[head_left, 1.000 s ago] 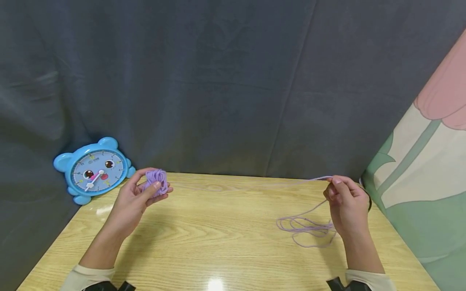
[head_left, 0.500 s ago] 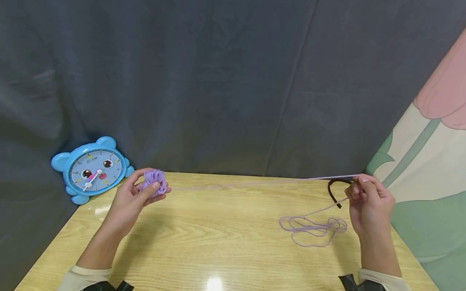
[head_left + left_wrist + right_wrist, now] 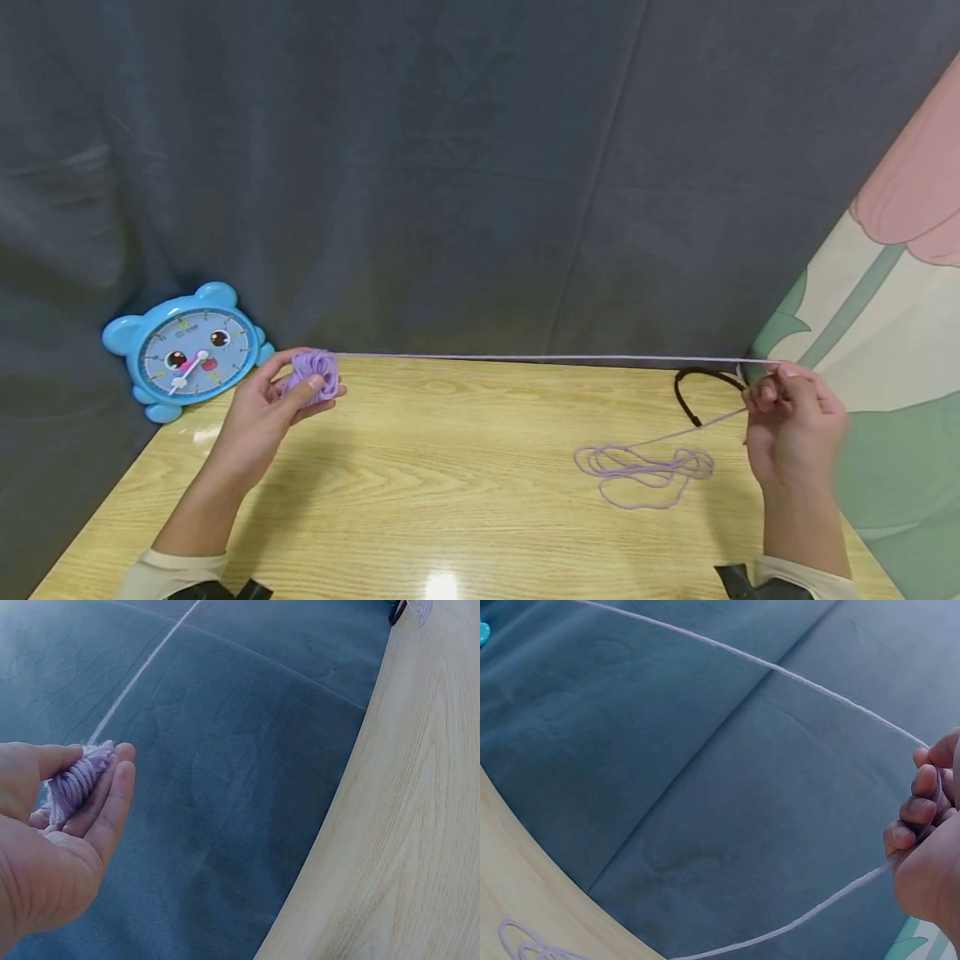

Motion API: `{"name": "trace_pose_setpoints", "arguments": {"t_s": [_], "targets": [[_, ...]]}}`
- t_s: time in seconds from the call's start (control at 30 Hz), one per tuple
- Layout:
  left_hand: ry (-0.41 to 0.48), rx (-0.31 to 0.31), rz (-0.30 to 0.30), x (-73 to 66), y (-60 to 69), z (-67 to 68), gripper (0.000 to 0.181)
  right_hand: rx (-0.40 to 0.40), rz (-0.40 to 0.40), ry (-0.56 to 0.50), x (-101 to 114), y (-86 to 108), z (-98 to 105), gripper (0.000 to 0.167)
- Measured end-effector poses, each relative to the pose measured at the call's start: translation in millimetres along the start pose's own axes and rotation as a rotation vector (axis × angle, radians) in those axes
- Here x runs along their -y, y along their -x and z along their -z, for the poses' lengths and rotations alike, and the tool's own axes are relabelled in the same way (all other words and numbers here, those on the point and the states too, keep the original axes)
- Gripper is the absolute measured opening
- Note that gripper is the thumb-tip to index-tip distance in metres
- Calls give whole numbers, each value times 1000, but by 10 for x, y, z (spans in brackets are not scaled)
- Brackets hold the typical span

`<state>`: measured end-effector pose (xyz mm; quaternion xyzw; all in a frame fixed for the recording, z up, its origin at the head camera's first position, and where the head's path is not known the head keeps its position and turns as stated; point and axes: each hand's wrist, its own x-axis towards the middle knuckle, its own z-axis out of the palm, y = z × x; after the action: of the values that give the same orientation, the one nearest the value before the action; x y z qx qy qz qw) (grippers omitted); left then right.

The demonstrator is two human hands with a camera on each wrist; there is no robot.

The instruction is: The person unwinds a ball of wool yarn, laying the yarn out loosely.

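My left hand [image 3: 258, 417] holds a small wound bundle of purple yarn [image 3: 317, 375] between thumb and fingers, above the table's left side. From the bundle a single strand [image 3: 525, 357] runs taut across to my right hand [image 3: 798, 425]. There the thumb and curled fingers pinch it, as the right wrist view shows too. Out of the bottom of that hand the yarn drops to a loose heap of loops [image 3: 645, 467] on the table. In the left wrist view the wound yarn [image 3: 79, 780] sits against the fingers, its coils side by side.
A blue bear-shaped toy clock [image 3: 197, 354] leans at the back left. Near the right hand, a black curved band [image 3: 682, 392] lies at the table's rear edge. Dark curtain [image 3: 450, 183] hangs behind the wooden table [image 3: 450, 533]; a flowered cloth [image 3: 885, 392] covers the right side.
My right hand has moved to the right, and the sagging strand has drawn straight. The black band has come into fuller view. My left hand has barely shifted.
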<state>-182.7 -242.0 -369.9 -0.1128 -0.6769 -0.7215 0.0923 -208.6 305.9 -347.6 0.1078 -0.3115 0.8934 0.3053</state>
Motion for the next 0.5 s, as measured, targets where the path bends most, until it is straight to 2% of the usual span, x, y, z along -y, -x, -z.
{"name": "trace_pose_setpoints", "arguments": {"t_s": [0.2, 0.37, 0.5], "targets": [[-12, -10, 10, -1, -6, 29, 30, -75, 20, -2, 99, -30, 21, 23], [-17, -33, 48, -12, -10, 35, 34, -94, 37, -48, 153, -61, 66, 24], [27, -31, 57, -22, -13, 47, 34, -130, 49, -90, 191, -96, 119, 23]]}}
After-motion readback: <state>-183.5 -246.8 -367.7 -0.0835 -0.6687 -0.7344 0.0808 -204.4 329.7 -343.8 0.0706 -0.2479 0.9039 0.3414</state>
